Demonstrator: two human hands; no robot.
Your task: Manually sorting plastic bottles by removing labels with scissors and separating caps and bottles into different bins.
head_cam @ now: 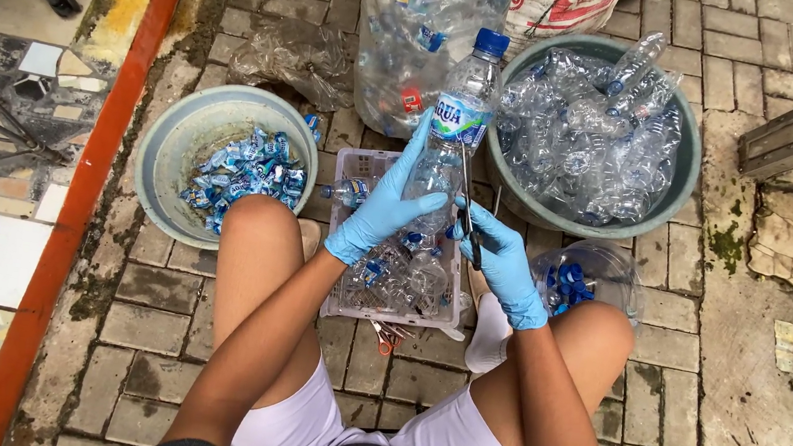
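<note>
My left hand point(380, 209), in a blue glove, grips a clear plastic bottle point(456, 124) with a blue cap and a blue-and-white label, held upright above a white slotted basket point(353, 162). In my gloved right hand point(503, 261) is a pair of scissors point(468, 202), its blades lying against the bottle's side just below the label. More clear bottles lie in the basket between my knees.
A grey basin point(175, 140) at the left holds torn blue labels. A larger grey basin point(689, 158) at the right is full of clear bottles. A clear container point(612, 270) of blue caps sits by my right knee. A big plastic bag point(408, 43) of bottles stands behind.
</note>
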